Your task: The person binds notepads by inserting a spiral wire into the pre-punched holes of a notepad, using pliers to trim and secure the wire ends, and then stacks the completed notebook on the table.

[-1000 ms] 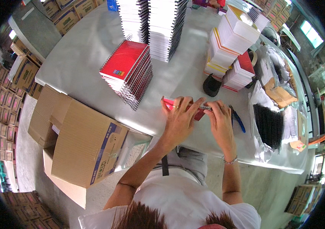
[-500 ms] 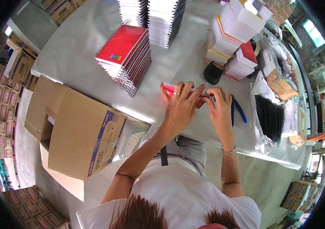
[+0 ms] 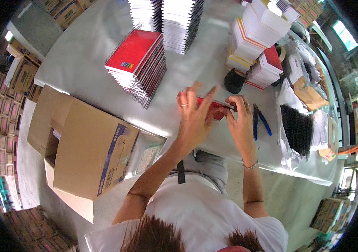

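A small red notebook (image 3: 217,114) lies on the table in front of me, mostly covered by my hands. My left hand (image 3: 195,119) is over its left part, fingers spread and somewhat blurred. At the notebook's right end, my right hand (image 3: 242,117) pinches the dark coil binding (image 3: 230,107) between thumb and fingers. Just right of that hand lie blue-handled pliers (image 3: 261,122). Beyond my left hand stands a stack of red spiral notebooks (image 3: 136,49).
Taller stacks of spiral-bound books (image 3: 180,25) stand at the back. Unbound page stacks (image 3: 248,46) and a black object (image 3: 234,80) are back right. Black coils (image 3: 297,130) in plastic lie at right. An open cardboard box (image 3: 88,145) stands left, by the table edge (image 3: 280,171).
The fingers of my left hand have lifted and spread, and the hand has shifted slightly left. My right hand keeps its place at the notebook's right end.
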The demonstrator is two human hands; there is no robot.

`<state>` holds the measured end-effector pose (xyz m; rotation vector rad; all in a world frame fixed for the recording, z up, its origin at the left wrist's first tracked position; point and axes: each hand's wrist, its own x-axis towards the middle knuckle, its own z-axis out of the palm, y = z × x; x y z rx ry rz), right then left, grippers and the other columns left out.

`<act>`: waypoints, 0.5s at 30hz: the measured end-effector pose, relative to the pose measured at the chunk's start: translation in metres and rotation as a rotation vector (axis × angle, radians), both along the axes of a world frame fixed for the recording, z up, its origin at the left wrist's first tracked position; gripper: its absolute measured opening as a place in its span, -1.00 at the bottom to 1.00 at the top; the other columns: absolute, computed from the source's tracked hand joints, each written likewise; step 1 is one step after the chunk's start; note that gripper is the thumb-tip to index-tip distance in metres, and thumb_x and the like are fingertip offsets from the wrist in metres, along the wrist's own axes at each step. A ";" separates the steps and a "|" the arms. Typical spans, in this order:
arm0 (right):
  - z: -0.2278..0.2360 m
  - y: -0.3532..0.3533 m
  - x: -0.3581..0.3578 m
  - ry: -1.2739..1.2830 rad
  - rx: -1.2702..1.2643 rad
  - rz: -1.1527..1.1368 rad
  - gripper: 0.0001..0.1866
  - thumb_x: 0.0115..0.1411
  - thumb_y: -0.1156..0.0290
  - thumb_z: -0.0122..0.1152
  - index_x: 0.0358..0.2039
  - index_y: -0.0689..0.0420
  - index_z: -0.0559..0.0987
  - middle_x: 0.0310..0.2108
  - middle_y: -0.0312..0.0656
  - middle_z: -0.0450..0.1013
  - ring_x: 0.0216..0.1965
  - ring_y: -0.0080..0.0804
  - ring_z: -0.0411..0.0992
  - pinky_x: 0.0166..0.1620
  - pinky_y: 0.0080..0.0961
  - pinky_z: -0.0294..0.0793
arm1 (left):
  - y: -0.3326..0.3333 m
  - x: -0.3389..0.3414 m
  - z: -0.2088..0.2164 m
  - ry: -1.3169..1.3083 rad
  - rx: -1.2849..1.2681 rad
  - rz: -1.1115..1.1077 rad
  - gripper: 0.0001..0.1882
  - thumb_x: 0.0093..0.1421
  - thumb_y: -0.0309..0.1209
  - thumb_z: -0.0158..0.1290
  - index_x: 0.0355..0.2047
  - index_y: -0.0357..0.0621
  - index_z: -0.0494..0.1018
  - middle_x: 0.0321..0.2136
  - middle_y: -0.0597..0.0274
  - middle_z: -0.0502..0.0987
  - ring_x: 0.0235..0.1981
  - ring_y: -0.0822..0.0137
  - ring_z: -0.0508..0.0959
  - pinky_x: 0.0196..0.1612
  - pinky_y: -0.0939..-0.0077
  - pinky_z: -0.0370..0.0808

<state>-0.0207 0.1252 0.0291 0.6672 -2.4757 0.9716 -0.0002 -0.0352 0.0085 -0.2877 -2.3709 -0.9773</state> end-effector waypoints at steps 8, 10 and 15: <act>0.002 0.040 -0.061 -0.155 0.078 0.203 -0.76 0.14 0.39 0.35 -0.19 0.15 0.56 -0.07 -0.05 0.38 0.02 -0.04 0.39 0.09 -0.14 0.35 | -0.024 -0.006 -0.011 -0.157 0.258 -0.039 -0.38 -0.07 -0.32 0.45 -0.07 -0.13 0.34 0.02 -0.01 0.29 0.10 -0.03 0.30 0.16 0.13 0.31; -0.009 0.063 -0.090 -0.166 0.188 0.071 -0.72 0.10 0.33 0.39 -0.20 0.13 0.58 0.06 -0.03 0.35 0.12 0.02 0.33 0.19 -0.11 0.29 | -0.023 -0.010 -0.010 -0.207 0.329 -0.094 -0.39 -0.08 -0.34 0.45 -0.09 -0.15 0.34 -0.04 0.03 0.31 0.03 0.02 0.35 0.09 0.22 0.37; -0.020 0.078 -0.114 -0.197 0.372 0.055 -0.59 0.02 0.13 0.47 -0.22 0.10 0.60 0.28 0.12 0.22 0.31 0.14 0.14 0.33 -0.05 0.16 | -0.036 -0.017 -0.016 -0.171 0.230 -0.228 -0.40 -0.10 -0.40 0.47 -0.14 -0.16 0.33 -0.10 0.08 0.32 -0.07 0.08 0.38 0.02 0.27 0.42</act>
